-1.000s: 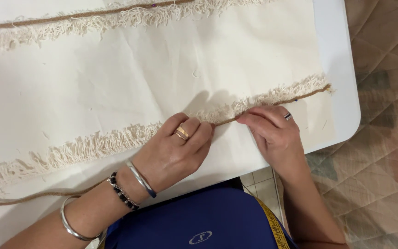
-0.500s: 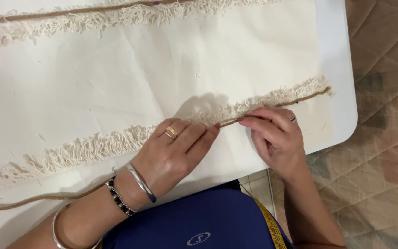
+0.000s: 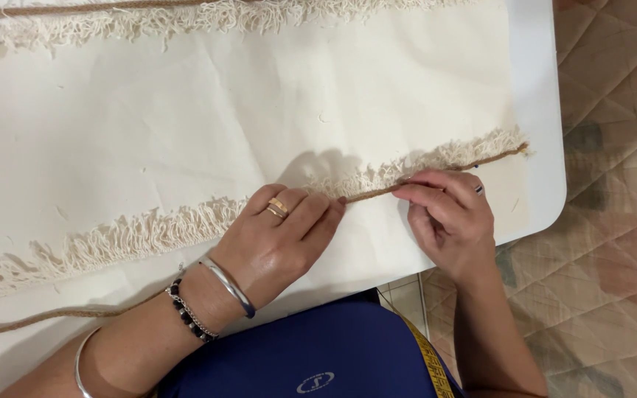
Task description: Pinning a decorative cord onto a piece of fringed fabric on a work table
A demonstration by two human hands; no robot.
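Note:
A cream cloth point(image 3: 245, 125) with a frayed fringe point(image 3: 134, 236) along its near edge lies flat on a white table point(image 3: 536, 110). A thin brown jute cord point(image 3: 436, 173) runs along that fringe. My left hand point(image 3: 278, 236), with gold rings and bracelets, lies flat and presses the cord and fringe down. To its right, my right hand point(image 3: 447, 214) pinches the cord between its fingertips. The cord's right end point(image 3: 521, 149) reaches the cloth's corner. Its left part point(image 3: 46, 318) trails off under my left forearm.
A second fringe with another brown cord point(image 3: 112, 9) runs along the cloth's far edge. A quilted, patterned covering point(image 3: 617, 221) lies to the right of the table. My blue garment point(image 3: 311, 354) and a yellow measuring tape point(image 3: 433, 361) are at the bottom.
Both hands have slid a little to the right along the cord. The left hand's fingers have flattened over the fringe.

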